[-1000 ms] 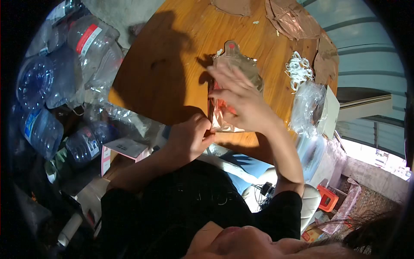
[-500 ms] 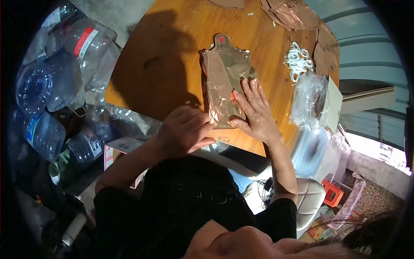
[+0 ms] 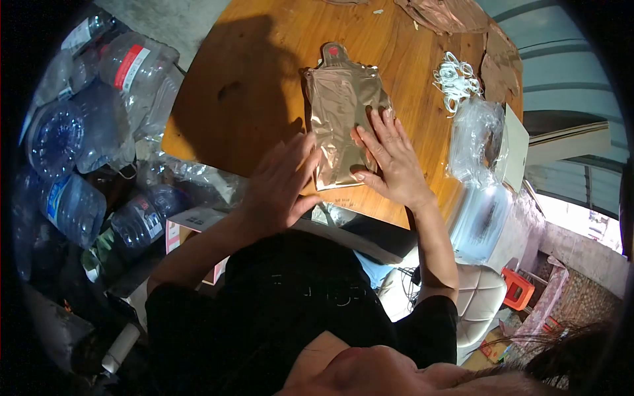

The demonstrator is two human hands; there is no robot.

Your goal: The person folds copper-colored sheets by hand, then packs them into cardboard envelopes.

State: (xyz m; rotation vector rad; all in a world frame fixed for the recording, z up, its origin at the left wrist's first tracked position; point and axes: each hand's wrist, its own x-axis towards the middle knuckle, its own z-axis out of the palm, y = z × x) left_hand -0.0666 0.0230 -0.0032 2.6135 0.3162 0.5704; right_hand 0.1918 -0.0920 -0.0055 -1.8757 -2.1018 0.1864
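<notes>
Your right hand (image 3: 396, 166) is open and spread, palm down, fingers over the right side of the coppery foil piece (image 3: 340, 99), pressing rather than gripping. Over on the other side, your left hand (image 3: 281, 177) is open too, thumb apart, fingertips right by the foil's left edge; whether they touch it, you can't tell from here. And the foil itself? Flat on the wooden table (image 3: 413, 72), just inside the near edge, its narrow tab (image 3: 335, 55) with the red mark pointing away from you. It looks feather-light, thin and floppy, slick on that shiny face, so it should slide or crease under a careless push. Likely best holds: the tab, or a pinch at a lower corner, with a broad palm for steadying. Beyond your right hand sit white loops (image 3: 457, 82) and clear plastic wrapping (image 3: 477, 135), well apart from it all.
</notes>
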